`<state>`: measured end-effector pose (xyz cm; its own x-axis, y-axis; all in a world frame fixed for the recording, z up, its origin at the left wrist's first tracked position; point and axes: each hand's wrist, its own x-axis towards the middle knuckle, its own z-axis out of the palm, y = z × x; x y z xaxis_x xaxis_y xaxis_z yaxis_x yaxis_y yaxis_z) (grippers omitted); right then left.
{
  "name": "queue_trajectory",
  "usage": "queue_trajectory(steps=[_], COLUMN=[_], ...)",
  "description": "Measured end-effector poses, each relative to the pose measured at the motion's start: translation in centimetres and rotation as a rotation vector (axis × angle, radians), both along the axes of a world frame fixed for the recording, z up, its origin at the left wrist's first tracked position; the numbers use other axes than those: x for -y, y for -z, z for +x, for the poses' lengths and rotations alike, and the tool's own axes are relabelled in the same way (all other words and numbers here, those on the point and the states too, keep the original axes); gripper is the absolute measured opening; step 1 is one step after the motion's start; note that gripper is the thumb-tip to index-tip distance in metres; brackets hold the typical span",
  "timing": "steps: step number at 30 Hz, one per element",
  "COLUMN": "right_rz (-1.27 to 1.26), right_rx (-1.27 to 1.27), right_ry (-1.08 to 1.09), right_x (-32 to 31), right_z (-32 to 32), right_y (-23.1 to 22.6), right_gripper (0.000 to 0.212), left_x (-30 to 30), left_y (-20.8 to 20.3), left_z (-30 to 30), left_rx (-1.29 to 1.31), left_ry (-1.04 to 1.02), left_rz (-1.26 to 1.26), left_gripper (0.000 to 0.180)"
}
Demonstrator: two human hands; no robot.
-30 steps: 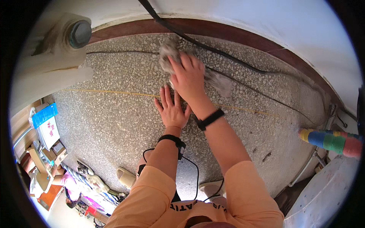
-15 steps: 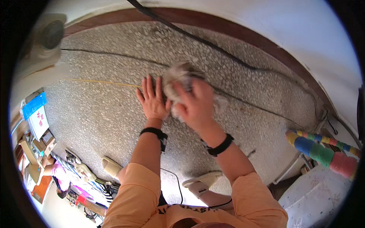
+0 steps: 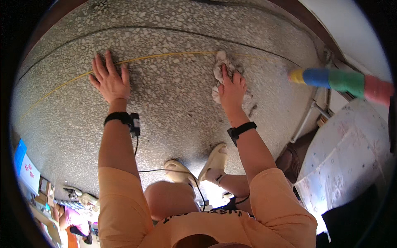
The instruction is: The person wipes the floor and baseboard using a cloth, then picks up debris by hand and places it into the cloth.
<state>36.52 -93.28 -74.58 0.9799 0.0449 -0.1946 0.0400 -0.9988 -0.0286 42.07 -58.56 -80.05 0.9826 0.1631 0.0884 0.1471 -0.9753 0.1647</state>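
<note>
My left hand (image 3: 111, 82) lies flat on the speckled stone floor (image 3: 165, 91), fingers spread and nothing in it. Its fingers reach across a thin yellow line (image 3: 165, 54) that runs along the floor. To the right, my right hand (image 3: 233, 93) presses a crumpled whitish-grey rag (image 3: 219, 72) against the floor, with its fingers on the cloth. The rag's upper end meets the yellow line, and part of the cloth is hidden under the hand. Each wrist wears a black strap, with a small dark box on the left one.
A thin dark line (image 3: 157, 28) curves across the floor beyond my hands. At right are a bundle of coloured rolls (image 3: 347, 82) and a white patterned cover (image 3: 335, 149). My slippers (image 3: 215, 161) stand close by. Another person (image 3: 74, 219) is at lower left, near boxes.
My hands have drawn well apart: the left now rests farther left, while the right is on the rag to the right. The view has shifted, and the coloured rolls sit higher in it.
</note>
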Motion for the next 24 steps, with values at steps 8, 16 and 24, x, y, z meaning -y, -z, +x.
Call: queue_trajectory(steps=[8, 16, 24], right_rz=[0.212, 0.351, 0.048], right_rx=[0.132, 0.416, 0.640], right_ry=[-0.135, 0.416, 0.093], right_x=[-1.2, 13.1, 12.5], right_z=[4.0, 2.4, 16.9], right_y=[-1.5, 5.0, 5.7], right_gripper=[0.049, 0.049, 0.032], left_x=[-0.9, -2.3, -1.9], left_y=[1.3, 1.6, 2.5], left_z=[-0.4, -0.6, 0.1], left_rx=[0.104, 0.151, 0.187], left_ry=[0.009, 0.054, 0.103], left_rz=[0.026, 0.102, 0.124], left_gripper=[0.060, 0.058, 0.058])
